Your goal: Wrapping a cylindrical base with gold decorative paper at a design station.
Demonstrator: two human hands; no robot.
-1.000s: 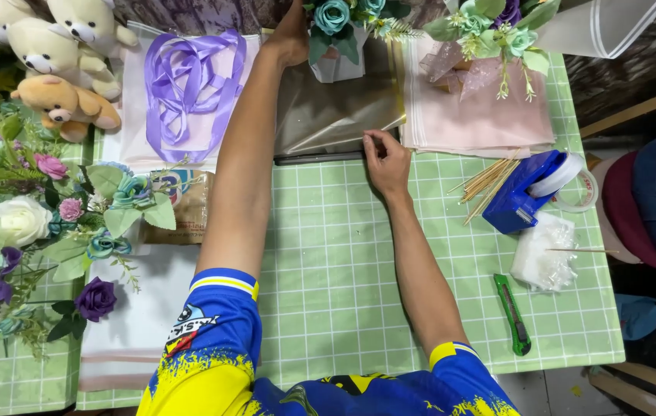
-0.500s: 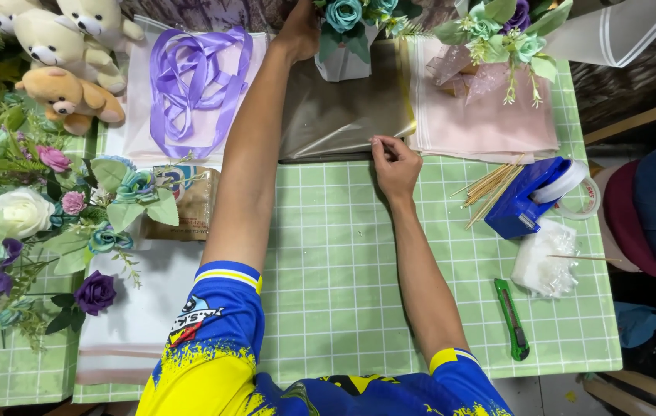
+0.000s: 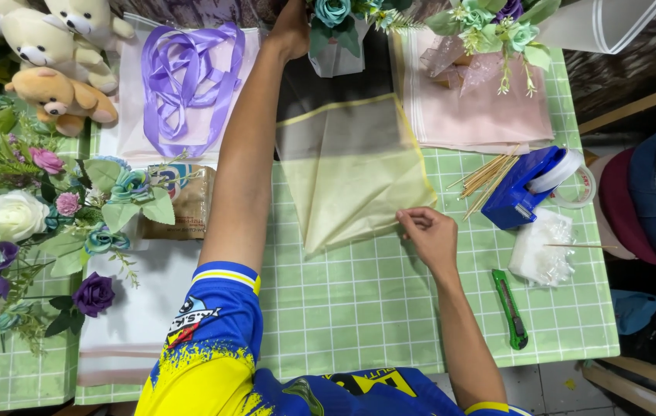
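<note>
1. Right hand (image 3: 430, 235) pinches the lower right corner of the translucent yellow-green wrapping sheet (image 3: 355, 181), thumb and fingers closed on its edge.
2. Left hand (image 3: 291, 27) reaches far forward to the sheet's top end beside the white vase (image 3: 336, 55); whether it grips or just presses I cannot tell, the fingers run out of frame.
3. Sheet lies straight ahead of me on the green checked tablecloth (image 3: 374, 308), between my two arms. Its long axis runs away from me, slightly tilted, with a point hanging toward my body.
4. Right hand is nearer to me and holds the near edge; left arm is stretched out over the sheet's left side.
5. Counts: one sheet in hand, one stack of pink sheets (image 3: 482, 115) to its right, one stack of white sheets (image 3: 139, 308) at my left elbow.
6. One purple ribbon (image 3: 189, 73) coiled on a pale sheet, left of the left arm.
7. Three teddy bears (image 3: 58, 54) at the far left corner: two cream, one tan.
8. One blue tape dispenser (image 3: 532, 185), one bundle of wooden skewers (image 3: 486, 176) touching it, one green utility knife (image 3: 511, 308) near the right forearm, well apart from the sheet.
9. One clear plastic wad (image 3: 540, 254) just right of the right hand.
10. Artificial flowers (image 3: 27, 223) massed along the left edge; too many to count.
</note>
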